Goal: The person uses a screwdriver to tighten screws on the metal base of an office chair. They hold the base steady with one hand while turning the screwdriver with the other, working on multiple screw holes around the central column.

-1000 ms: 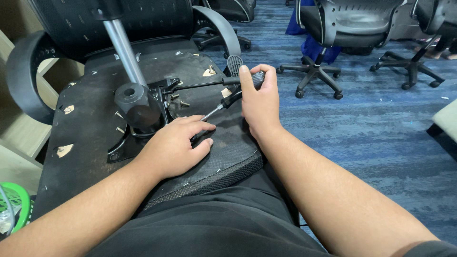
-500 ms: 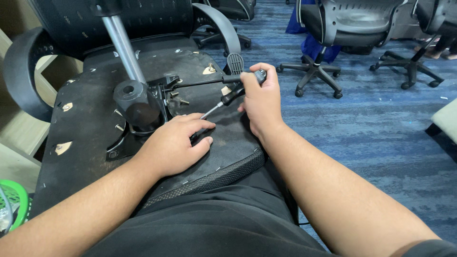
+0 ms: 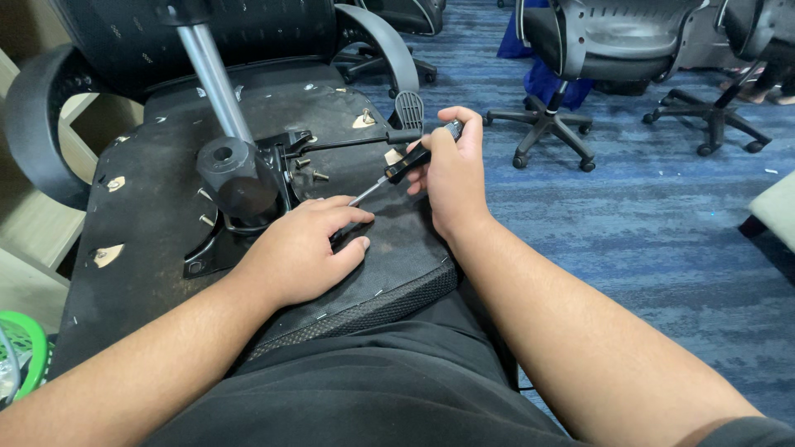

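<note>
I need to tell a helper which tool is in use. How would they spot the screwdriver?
Find the upturned chair seat lying across the person's lap. Over its front right part, the right hand grips the screwdriver: black handle, thin bright shaft slanting down to the left hand, unlike the flat-ended lever beside it.

black seat underside (image 3: 157, 223), black-handled screwdriver (image 3: 406, 161), blue streaked carpet (image 3: 662, 215), green object (image 3: 21, 352).
</note>
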